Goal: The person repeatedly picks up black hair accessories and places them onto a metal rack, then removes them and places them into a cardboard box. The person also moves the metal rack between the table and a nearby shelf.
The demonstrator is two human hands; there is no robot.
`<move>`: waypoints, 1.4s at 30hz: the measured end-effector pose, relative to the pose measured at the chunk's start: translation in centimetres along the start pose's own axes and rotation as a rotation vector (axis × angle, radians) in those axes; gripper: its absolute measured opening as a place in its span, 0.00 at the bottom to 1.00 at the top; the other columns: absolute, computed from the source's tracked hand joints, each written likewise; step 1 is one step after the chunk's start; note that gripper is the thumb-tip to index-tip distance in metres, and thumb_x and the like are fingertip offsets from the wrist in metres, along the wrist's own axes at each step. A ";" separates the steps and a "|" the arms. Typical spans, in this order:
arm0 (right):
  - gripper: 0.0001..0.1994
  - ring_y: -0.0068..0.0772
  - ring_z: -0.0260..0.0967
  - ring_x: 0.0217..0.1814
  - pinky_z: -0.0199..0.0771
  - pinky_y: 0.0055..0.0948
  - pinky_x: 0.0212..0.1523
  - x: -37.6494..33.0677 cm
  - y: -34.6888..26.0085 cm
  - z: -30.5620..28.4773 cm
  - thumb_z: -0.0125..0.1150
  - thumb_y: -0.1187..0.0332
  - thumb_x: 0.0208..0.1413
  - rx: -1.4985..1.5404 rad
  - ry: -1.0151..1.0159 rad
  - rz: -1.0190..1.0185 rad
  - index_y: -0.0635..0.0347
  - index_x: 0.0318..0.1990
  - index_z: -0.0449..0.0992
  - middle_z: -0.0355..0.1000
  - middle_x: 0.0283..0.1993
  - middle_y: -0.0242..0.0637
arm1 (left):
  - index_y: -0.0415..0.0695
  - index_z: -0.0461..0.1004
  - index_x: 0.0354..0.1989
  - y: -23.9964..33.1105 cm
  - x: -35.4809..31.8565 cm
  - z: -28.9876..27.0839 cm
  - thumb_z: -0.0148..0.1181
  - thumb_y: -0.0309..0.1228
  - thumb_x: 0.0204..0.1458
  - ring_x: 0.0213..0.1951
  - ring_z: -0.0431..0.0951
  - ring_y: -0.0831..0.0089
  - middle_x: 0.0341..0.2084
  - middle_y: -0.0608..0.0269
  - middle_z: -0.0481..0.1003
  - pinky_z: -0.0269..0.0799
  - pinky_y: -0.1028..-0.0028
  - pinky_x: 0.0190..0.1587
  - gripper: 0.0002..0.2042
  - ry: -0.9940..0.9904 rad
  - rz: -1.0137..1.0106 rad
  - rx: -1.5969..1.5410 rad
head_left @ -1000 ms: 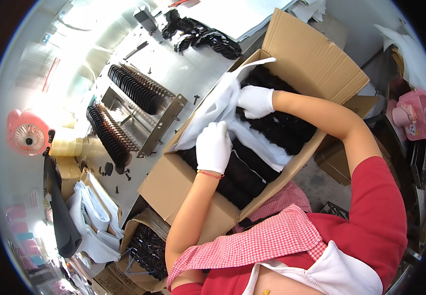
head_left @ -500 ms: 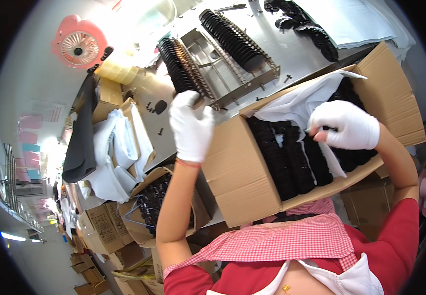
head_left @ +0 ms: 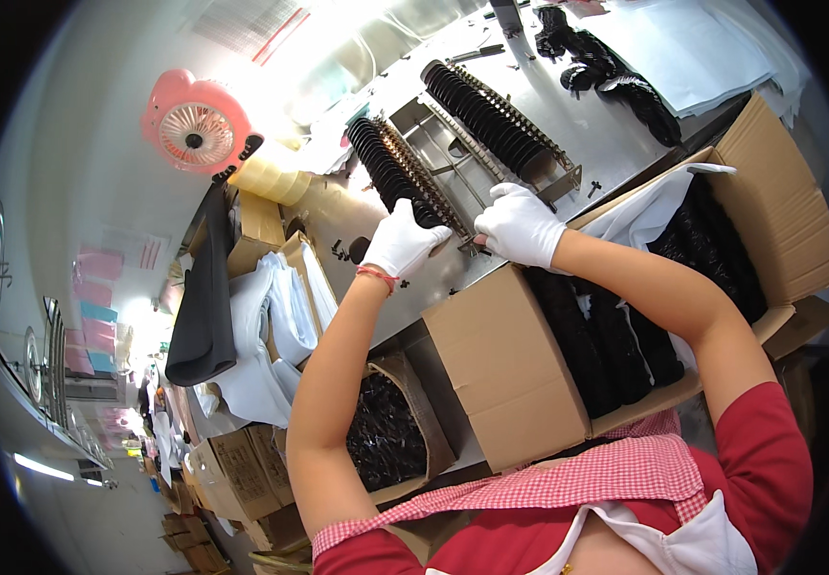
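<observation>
A metal rack lies on the bench ahead of me, with a row of black discs along its left side and a second row of black discs on its right. My gloved left hand curls round the near end of the left row, its thumb by the rack's corner. At the rack's near edge my gloved right hand is closed, with fingertips pinched together. Whatever lies between those fingertips is hidden. Close below my right forearm stands an open cardboard box holding rows of black pieces and white sheets.
A pink fan stands at the left, beside yellow tape rolls. Small black parts and a loose disc lie left of the rack. Black wrapped bundles and white sheets are at the far right. Another box holds dark pieces.
My right hand has moved from above the box to the rack's near edge, left of where it was. My left hand stays at the left row's near end. The whole view has shifted.
</observation>
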State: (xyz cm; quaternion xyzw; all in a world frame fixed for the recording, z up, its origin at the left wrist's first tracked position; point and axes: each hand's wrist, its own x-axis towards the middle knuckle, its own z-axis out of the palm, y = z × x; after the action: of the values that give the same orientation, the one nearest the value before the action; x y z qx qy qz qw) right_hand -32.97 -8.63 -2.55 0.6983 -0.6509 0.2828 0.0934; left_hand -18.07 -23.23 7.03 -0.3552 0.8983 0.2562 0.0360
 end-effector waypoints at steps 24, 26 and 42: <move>0.24 0.48 0.71 0.52 0.73 0.38 0.53 1.2 -1.0 -4.8 0.69 0.72 0.44 0.482 0.135 0.263 0.53 0.52 0.71 0.68 0.49 0.40 | 0.37 0.61 0.58 -0.3 -1.4 -1.6 0.71 0.36 0.45 0.44 0.78 0.65 0.44 0.51 0.77 0.75 0.68 0.50 0.34 0.366 0.273 0.011; 0.20 0.48 0.73 0.48 0.75 0.39 0.49 1.6 1.3 -3.1 0.69 0.63 0.47 0.456 -0.008 0.152 0.50 0.47 0.72 0.72 0.43 0.42 | 0.36 0.57 0.62 -4.8 3.0 -2.0 0.74 0.36 0.43 0.46 0.77 0.64 0.48 0.50 0.75 0.74 0.68 0.52 0.40 0.255 0.213 -0.135; 0.17 0.43 0.77 0.43 0.77 0.33 0.47 2.7 1.7 -5.0 0.68 0.69 0.42 0.599 -0.260 0.223 0.56 0.43 0.76 0.78 0.41 0.39 | 0.38 0.69 0.47 2.1 4.5 -0.2 0.57 0.32 0.51 0.44 0.80 0.42 0.35 0.35 0.78 0.76 0.55 0.47 0.17 0.347 0.063 0.584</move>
State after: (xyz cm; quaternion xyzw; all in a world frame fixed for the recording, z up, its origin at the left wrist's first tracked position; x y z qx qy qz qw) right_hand -36.01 -8.71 2.55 0.6493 -0.6180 0.3784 -0.2309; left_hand -22.82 -24.86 7.01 -0.3404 0.9369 -0.0754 -0.0252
